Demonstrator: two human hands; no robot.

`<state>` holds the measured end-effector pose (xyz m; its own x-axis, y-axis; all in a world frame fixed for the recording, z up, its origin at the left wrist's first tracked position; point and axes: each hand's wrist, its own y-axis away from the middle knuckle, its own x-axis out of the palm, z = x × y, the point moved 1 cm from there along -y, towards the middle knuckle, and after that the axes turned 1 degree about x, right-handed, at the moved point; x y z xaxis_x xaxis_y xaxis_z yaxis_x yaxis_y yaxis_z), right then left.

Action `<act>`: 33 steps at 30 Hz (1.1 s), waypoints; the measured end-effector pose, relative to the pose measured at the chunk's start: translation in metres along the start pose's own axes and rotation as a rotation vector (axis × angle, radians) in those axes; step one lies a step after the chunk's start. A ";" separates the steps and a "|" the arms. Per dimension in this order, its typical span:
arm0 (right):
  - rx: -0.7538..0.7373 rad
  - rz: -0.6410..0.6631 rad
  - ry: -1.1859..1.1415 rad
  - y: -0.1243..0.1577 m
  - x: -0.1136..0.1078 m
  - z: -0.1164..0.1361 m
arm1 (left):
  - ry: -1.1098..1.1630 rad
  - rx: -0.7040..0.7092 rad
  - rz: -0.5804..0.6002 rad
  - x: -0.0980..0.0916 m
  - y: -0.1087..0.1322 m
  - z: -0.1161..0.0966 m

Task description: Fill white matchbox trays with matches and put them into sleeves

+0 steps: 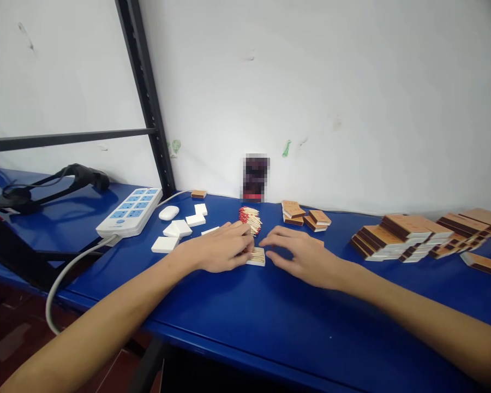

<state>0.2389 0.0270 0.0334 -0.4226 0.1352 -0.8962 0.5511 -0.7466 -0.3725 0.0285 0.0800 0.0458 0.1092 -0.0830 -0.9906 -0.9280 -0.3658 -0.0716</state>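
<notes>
A small white matchbox tray with matches in it lies on the blue table, partly covered by my left hand. The fingers of that hand rest on the tray's left part; whether they grip anything is hidden. My right hand is just right of the tray, its fingers apart and nothing between them. Behind the tray sits a pile of red-tipped matches. White tray pieces are scattered to the left. Brown matchbox sleeves lie behind my right hand, and part of another shows beside it.
Stacked matchboxes stand at the right. On the left are a white power strip with its cable, a white rounded object and a black headset. A dark rack post rises there. The blue table's front edge is nearby.
</notes>
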 end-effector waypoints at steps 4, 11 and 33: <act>-0.050 -0.062 -0.075 0.005 0.014 -0.004 | 0.025 -0.011 -0.005 -0.003 0.000 -0.001; -0.139 -0.112 -0.093 0.010 0.021 -0.005 | -0.035 -0.059 -0.042 -0.009 0.004 -0.004; -0.071 -0.038 -0.078 0.016 0.028 -0.008 | 0.073 -0.037 -0.025 0.001 0.005 0.009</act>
<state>0.2412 0.0242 0.0001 -0.4974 0.1096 -0.8606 0.5818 -0.6937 -0.4246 0.0208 0.0860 0.0434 0.1594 -0.1403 -0.9772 -0.9111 -0.4021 -0.0909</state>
